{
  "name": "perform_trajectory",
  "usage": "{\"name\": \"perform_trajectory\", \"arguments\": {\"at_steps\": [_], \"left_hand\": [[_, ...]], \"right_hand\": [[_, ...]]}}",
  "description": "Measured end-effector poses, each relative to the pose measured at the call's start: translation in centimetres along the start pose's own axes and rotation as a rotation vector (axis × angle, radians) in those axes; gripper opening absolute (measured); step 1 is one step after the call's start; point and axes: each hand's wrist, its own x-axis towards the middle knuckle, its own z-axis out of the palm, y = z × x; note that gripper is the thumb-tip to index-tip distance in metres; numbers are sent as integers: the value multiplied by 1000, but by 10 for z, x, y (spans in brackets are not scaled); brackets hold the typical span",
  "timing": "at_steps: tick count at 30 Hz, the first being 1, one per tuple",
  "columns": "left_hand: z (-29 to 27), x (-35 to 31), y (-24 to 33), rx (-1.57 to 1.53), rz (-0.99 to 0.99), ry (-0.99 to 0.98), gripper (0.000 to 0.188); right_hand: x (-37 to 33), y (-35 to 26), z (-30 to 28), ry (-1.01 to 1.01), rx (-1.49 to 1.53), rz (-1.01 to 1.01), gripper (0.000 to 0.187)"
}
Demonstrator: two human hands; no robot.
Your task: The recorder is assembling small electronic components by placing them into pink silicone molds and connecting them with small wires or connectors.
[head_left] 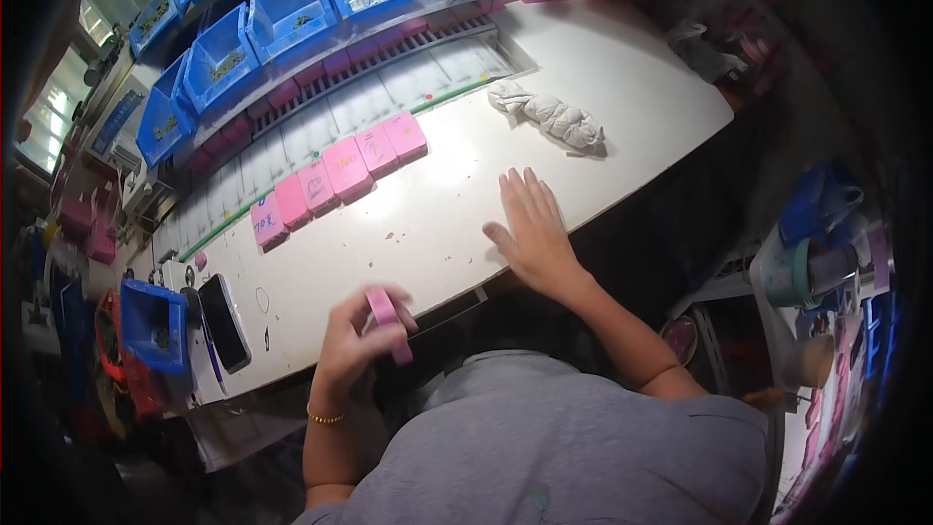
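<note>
White tabletop point(622, 87), pink boxes point(335, 175) in a row, blue bins point(292, 15) far.
Left hand point(355, 340) grips a pink box point(387, 323) at near edge; right hand point(530, 228) flat, released, on tabletop.

I see a small pink flat box point(386, 321), tilted on edge, held just above the white table's near edge.
</note>
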Motion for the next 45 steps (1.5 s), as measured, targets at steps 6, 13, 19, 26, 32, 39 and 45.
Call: {"name": "perform_trajectory", "arguments": {"at_steps": [6, 13, 19, 26, 32, 39, 45], "left_hand": [[11, -26, -14, 406, -5, -231, 46], [8, -45, -33, 39, -241, -205, 44], [8, -43, -49, 164, -298, -178, 44], [-3, -62, -45, -161, -237, -285, 48], [-9, -88, -31, -435, 130, 22, 70], [6, -15, -5, -6, 288, 365, 64], [38, 50, -12, 622, 354, 312, 52]], "right_hand": [[3, -43, 30, -65, -119, -180, 80], [39, -84, 61, -228, 109, -378, 77], [65, -113, 92, -166, 265, -502, 73], [38, -126, 96, -302, 419, -817, 67], [-22, -102, 80, -179, 604, -1052, 46], [-5, -77, 13, -107, 758, -218, 30], [12, -65, 7, -366, 1148, 72, 47]]}}
